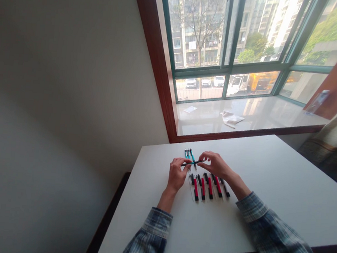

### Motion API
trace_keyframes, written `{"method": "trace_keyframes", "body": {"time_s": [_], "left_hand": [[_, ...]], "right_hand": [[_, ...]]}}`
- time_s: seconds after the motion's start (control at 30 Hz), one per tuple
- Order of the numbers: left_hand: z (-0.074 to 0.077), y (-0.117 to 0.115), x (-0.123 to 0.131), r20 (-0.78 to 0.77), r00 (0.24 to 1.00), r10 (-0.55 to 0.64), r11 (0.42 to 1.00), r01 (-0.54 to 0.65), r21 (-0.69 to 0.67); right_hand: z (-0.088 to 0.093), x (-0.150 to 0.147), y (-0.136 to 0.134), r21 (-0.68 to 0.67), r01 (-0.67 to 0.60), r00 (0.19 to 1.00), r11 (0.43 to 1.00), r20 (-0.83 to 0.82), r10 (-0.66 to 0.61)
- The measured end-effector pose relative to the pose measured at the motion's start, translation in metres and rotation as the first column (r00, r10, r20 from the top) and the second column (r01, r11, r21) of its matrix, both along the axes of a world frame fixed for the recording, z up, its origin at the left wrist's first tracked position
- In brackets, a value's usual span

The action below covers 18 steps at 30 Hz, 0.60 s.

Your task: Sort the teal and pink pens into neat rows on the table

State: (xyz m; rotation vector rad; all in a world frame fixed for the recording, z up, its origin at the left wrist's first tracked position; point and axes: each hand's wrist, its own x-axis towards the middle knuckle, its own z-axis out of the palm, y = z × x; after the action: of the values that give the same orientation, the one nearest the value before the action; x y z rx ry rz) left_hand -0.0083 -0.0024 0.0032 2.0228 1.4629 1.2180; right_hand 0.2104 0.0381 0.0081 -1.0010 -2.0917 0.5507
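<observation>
Teal pen (193, 163) pinched by left hand (177, 177) and right hand (217, 165), clear container (317, 102) on windowsill (264, 111), contents unclear

Teal-and-black pen (195, 162), near level, tilting up rightward: one end pinched in the left fingers (183, 161), the other at the right fingertips (199, 165)!
</observation>
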Motion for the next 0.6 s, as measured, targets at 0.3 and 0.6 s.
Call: {"method": "trace_keyframes", "body": {"time_s": [0.3,0.6], "left_hand": [[0.003,0.001,-0.002,0.051,0.995,0.089,0.991,-0.094,0.098],[-0.007,0.011,-0.012,0.329,0.906,0.266,0.964,-0.257,-0.07]], "right_hand": [[-0.001,-0.004,0.0,0.033,0.088,0.995,0.996,0.034,-0.089],[-0.001,-0.002,0.0,0.042,0.176,0.981,0.983,-0.092,-0.172]]}}
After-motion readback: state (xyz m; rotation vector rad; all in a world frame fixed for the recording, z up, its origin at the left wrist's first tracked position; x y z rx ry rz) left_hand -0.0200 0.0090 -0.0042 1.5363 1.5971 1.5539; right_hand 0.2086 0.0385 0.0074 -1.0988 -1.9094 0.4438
